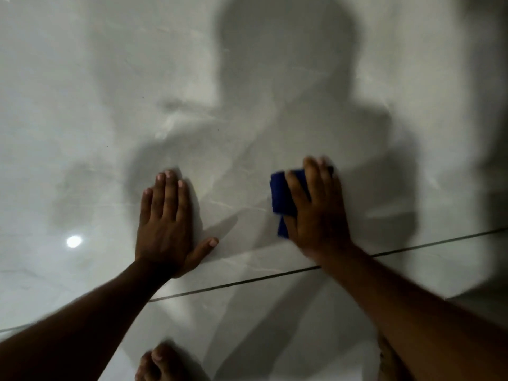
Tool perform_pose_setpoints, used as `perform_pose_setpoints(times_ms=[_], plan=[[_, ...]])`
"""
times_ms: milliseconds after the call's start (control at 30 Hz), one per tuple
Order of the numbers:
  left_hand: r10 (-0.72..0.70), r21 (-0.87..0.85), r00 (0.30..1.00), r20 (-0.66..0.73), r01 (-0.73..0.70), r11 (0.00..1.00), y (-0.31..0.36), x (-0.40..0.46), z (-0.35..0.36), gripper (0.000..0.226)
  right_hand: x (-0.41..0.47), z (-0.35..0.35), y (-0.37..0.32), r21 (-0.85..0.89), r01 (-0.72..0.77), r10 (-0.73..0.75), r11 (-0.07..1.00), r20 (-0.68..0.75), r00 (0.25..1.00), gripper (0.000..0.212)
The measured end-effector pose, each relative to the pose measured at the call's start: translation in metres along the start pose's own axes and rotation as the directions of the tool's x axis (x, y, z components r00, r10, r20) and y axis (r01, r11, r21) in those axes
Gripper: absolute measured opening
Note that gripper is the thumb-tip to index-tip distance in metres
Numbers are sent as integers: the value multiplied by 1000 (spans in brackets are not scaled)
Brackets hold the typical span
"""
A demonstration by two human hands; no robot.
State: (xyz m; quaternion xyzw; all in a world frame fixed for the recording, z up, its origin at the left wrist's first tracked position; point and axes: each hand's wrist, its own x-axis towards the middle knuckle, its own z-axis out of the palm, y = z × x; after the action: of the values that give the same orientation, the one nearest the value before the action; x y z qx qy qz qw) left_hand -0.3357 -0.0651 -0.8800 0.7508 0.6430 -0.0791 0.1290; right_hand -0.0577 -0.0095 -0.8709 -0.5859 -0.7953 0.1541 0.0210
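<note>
A glossy pale grey marbled floor tile (242, 127) fills the view. My left hand (167, 221) lies flat on it with straight fingers and the thumb spread to the right. My right hand (316, 207) presses flat on a folded blue cloth (280, 193), which sticks out to the left from under the fingers. The right hand is slightly blurred. Most of the cloth is hidden under the palm.
A dark grout line (275, 276) runs across the floor below both hands, rising to the right. A bare foot (156, 364) shows at the bottom edge. My own shadow darkens the tile ahead. A lamp's reflection (74, 241) glints at the left.
</note>
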Motion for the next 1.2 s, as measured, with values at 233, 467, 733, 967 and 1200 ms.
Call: perform_pose_setpoints(times_ms=[233, 467, 733, 967, 1200], plan=[[15, -17, 1000, 22, -14, 1000, 3, 0, -5, 111, -45, 20, -12, -28, -20, 18, 999, -63, 998, 81], [15, -38, 1000, -5, -15, 999, 1, -3, 3, 110, -20, 14, 40, -181, 344, -351, 921, -11, 936, 73], [-1, -50, 1000, 27, 2, 999, 3, -3, -7, 111, -102, 30, -45, -68, 106, -104, 992, 26, 994, 73], [2, -70, 1000, 15, -1, 998, -1, -2, -2, 112, -15, 13, 35, -145, 53, -64, 988, -67, 996, 70], [52, -46, 999, 5, -52, 998, -11, -9, -2, 110, -94, 27, 5, -150, 268, -251, 952, 125, 960, 75]])
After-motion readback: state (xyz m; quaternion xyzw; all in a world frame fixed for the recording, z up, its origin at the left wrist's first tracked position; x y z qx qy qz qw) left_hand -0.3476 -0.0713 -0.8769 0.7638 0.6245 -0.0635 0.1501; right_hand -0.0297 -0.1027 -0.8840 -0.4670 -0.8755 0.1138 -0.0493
